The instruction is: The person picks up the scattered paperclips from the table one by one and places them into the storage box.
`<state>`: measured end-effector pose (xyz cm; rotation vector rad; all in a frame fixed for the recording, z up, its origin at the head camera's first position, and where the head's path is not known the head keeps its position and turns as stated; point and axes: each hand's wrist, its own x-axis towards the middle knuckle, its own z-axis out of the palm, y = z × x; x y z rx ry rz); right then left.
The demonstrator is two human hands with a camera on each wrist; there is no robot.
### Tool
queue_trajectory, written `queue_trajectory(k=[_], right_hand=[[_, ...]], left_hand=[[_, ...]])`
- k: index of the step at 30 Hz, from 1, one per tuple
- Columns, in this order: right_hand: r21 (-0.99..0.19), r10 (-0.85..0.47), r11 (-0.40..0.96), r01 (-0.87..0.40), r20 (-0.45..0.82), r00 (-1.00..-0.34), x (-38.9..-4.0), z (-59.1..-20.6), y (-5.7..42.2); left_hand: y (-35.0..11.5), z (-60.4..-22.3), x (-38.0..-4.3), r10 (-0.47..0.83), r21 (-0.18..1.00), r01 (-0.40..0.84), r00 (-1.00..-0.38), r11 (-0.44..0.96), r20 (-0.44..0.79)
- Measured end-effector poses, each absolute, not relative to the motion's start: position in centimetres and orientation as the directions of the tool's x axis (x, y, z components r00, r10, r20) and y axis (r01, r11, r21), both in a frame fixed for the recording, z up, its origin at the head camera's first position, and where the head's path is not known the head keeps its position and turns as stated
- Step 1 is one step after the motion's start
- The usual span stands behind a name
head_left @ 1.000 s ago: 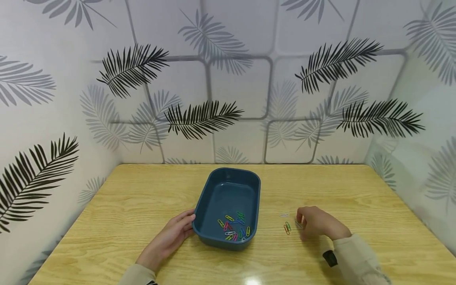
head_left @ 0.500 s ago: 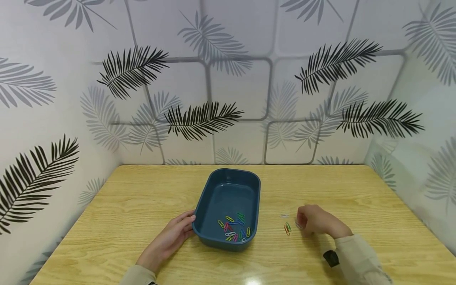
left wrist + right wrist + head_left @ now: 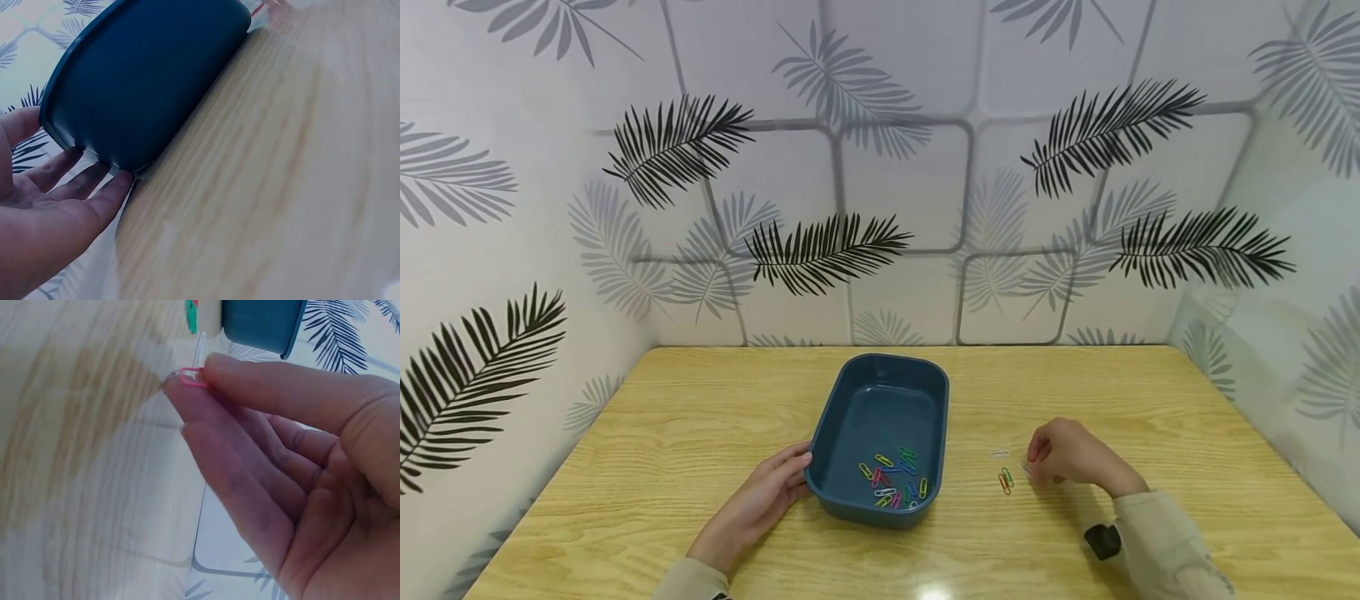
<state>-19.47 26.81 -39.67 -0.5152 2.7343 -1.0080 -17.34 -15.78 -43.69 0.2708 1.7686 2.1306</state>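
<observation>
My left hand (image 3: 765, 493) holds the near left side of a dark blue tray (image 3: 880, 513), with the thumb at the rim and fingers against the outer wall in the left wrist view. Several coloured paper clips (image 3: 883, 459) lie in the tray's near end. My right hand (image 3: 1071, 454), just above the table, pinches a pink paper clip (image 3: 193, 384) between thumb and fingertip in the right wrist view. Behind it shows a white paper clip (image 3: 200, 347); whether the fingers touch that one I cannot tell.
Left of my right hand, a white clip (image 3: 1000, 453), an orange-red clip (image 3: 1004, 484) and a green clip (image 3: 1008, 477) lie on the wooden table (image 3: 715, 400). Leaf-patterned walls (image 3: 902, 292) stand behind and at both sides.
My right hand has risen slightly from the table and shifted a little, its fingertips drawn together. The left hand and the tray look the same.
</observation>
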Motion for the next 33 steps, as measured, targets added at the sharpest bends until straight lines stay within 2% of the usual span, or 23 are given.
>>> queue_trajectory(k=[5, 20, 33], right_hand=[[-0.691, -0.346, 0.693, -0.204, -0.071, -0.935, -19.4, -39.6, 26.6], [-0.638, -0.354, 0.717, -0.281, 0.013, -0.935, -19.7, -39.7, 26.2], [-0.715, -0.37, 0.641, -0.28, 0.032, -0.928, -19.7, -39.3, 25.1]], left_hand=[[-15.7, -43.7, -17.3, 0.384, 0.976, -0.154, -0.919, -0.153, -0.085], [-15.7, -43.8, -17.4, 0.392, 0.977, -0.151, -0.916, -0.15, -0.081], [-15.6, -43.8, -17.4, 0.378, 0.973, -0.159, -0.922, -0.167, -0.086]])
